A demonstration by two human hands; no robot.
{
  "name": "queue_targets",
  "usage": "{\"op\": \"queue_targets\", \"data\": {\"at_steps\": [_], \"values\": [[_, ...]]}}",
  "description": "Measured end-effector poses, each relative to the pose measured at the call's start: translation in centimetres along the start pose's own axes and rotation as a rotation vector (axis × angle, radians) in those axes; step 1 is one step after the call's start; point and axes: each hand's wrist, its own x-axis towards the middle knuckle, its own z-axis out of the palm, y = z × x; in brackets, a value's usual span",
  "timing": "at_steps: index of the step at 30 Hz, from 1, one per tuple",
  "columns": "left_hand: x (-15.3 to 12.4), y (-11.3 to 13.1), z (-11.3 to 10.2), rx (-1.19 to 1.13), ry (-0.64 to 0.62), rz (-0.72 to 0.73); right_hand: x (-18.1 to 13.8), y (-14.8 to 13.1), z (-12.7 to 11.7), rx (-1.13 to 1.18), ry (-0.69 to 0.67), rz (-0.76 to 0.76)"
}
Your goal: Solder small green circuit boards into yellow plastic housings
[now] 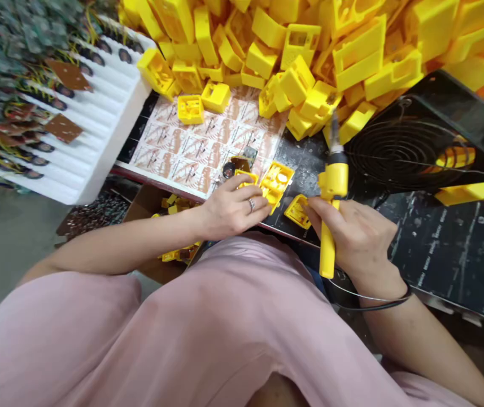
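Observation:
My left hand [239, 208], with a ring on one finger, is closed over a small yellow plastic case [247, 178] near the front edge of the table; its fingers partly hide the case. A small black round part [229, 169] and a brown circuit board [242, 163] lie just beyond the fingertips. Touching those fingers on the right is an open yellow housing [277, 182] with moulded compartments. My right hand [354, 229] grips a yellow soldering gun [334, 181], its metal tip pointing away from me. Beside the right thumb rests a shallow yellow cover [298, 212].
A large heap of yellow housings [262, 56] fills the back. White foam tray [110, 135] at left carries wired round parts and boards. A black fan [398, 141] stands at right. Printed sheet [169, 141] covers part of the table. Below the edge is a cardboard box [142, 206].

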Motion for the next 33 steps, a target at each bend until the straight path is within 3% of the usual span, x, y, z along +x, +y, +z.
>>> {"op": "queue_targets", "data": {"at_steps": [3, 6, 8, 10, 12, 14, 17, 21, 24, 28, 33], "values": [[0.2, -1.9, 0.0, -0.051, 0.037, -0.035, -0.6, 0.0, 0.7, -0.083, 0.080, -0.011], [0.2, -6.1, -1.7, -0.116, 0.024, -0.315, -0.8, 0.5, 0.9, -0.025, 0.086, -0.041], [-0.3, -9.3, -2.6, -0.092, -0.142, -0.630, -1.0, 0.6, 0.9, 0.060, 0.057, -0.047], [-1.0, -11.8, -2.6, -0.093, -0.432, -0.802, -1.2, 0.5, 0.9, 0.159, 0.019, -0.030], [-1.7, -13.3, -1.9, -0.157, -0.642, -0.792, -1.4, 0.1, 1.2, 0.239, -0.006, -0.013], [-2.2, -13.6, -0.8, -0.223, -0.705, -0.698, -1.7, -0.3, 1.6, 0.283, -0.005, -0.005], [-2.4, -13.4, 0.4, -0.204, -0.664, -0.622, -2.1, -1.0, 2.0, 0.304, 0.023, 0.045], [-1.7, -13.5, -0.5, -0.144, -0.602, -0.706, -2.3, -2.3, 1.9, 0.393, 0.060, 0.158], [-0.9, -13.1, -2.3, -0.164, -0.391, -0.745, -1.6, -3.3, 2.1, 0.545, 0.041, 0.178], [0.3, -11.3, -4.1, -0.191, -0.112, -0.570, 0.4, -3.7, 3.5, 0.549, 0.037, 0.160], [0.9, -8.2, -4.1, -0.316, -0.031, -0.335, 0.9, -3.4, 4.4, 0.504, 0.070, 0.270]]}}
